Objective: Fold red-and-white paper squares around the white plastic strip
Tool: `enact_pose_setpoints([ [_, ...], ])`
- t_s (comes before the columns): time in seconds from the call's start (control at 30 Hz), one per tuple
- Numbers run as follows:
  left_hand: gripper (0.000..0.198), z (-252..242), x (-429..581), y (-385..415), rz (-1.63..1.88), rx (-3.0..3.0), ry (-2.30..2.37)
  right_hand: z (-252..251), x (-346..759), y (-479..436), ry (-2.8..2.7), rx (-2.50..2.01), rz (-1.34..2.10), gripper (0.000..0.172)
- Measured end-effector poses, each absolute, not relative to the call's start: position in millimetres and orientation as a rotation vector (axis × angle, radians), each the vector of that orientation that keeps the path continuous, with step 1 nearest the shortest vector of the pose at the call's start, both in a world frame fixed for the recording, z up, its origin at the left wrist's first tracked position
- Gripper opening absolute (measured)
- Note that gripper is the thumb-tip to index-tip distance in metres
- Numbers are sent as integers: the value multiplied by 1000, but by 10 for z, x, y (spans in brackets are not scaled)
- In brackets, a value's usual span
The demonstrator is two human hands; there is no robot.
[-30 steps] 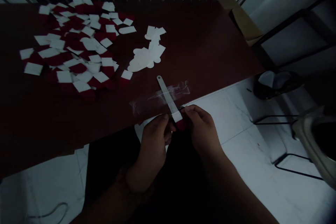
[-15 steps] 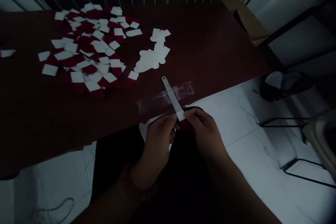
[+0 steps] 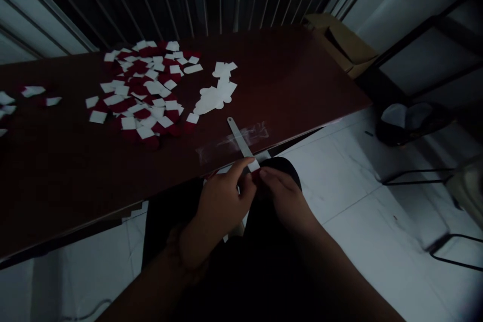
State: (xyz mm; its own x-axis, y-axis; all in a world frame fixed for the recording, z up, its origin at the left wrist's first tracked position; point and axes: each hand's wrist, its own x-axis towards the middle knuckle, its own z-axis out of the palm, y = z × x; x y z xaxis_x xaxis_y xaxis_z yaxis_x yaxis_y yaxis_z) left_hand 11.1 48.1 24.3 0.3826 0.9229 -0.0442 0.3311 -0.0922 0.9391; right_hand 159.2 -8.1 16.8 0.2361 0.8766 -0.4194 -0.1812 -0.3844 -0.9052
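A pale flat strip (image 3: 238,136) with a small hole at its far end is taped to the table edge and points toward me. At its near end sits a red-and-white piece (image 3: 254,166). My left hand (image 3: 226,193) pinches this piece from the left, thumb along its white part. My right hand (image 3: 283,193) has its fingers closed on the red part from the right. Beyond the strip lies a cluster of white cut pieces (image 3: 215,96). To the left of them is a large heap of red-and-white pieces (image 3: 145,93).
The dark red table (image 3: 294,80) spans the view, with more red-and-white pieces (image 3: 33,91) at far left. A cardboard box (image 3: 345,48) stands at the right end. A black bag (image 3: 411,121) and metal chair legs (image 3: 418,182) are at right.
The view has shifted, showing more pieces at left. My left thumb has moved forward over the white part, and my right fingers have slid down to the red part.
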Motion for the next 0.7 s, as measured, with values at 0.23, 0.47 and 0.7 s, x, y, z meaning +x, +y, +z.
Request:
enact_pose_setpoints([
  [0.23, 42, 284, 94, 484, 651, 1681, 1145, 168, 1497, -20, -742, -1480, 1291, 33],
  [0.47, 45, 259, -160, 365, 659, 1901, 1135, -334, 1802, -69, -849, -1614, 1163, 42],
  [0.7, 43, -463, -494, 77, -332, 2076, 1147, -1120, 1870, -93, -1393, -1886, 1072, 30],
])
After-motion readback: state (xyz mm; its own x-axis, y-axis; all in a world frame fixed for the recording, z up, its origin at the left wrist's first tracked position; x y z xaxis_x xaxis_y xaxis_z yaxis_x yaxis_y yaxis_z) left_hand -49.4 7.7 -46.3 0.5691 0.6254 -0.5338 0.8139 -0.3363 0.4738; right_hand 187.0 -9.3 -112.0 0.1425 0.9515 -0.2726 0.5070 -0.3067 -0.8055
